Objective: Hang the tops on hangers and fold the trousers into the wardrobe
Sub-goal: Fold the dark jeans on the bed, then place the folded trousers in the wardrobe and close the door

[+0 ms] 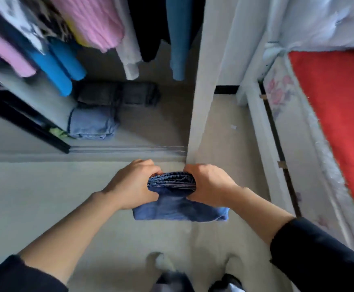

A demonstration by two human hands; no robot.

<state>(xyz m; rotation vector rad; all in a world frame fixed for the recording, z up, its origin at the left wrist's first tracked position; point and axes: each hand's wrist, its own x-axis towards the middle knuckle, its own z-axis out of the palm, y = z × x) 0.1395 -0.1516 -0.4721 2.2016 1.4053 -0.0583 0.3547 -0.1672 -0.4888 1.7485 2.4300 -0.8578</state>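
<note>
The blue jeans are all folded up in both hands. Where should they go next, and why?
Probably forward onto the wardrobe floor, on the bare patch to the right of the light blue trousers. The left hand and right hand grip the folded jeans just outside the wardrobe, and the dark grey trousers already lie folded inside too.

My one camera rides on my head, wide-angled, facing forward and steeply down, so my left hand (133, 184) and right hand (208, 184) on the jeans (178, 209) sit close at centre, the wardrobe (201, 91) ahead at top, the bed (288, 114) along my right.
</note>
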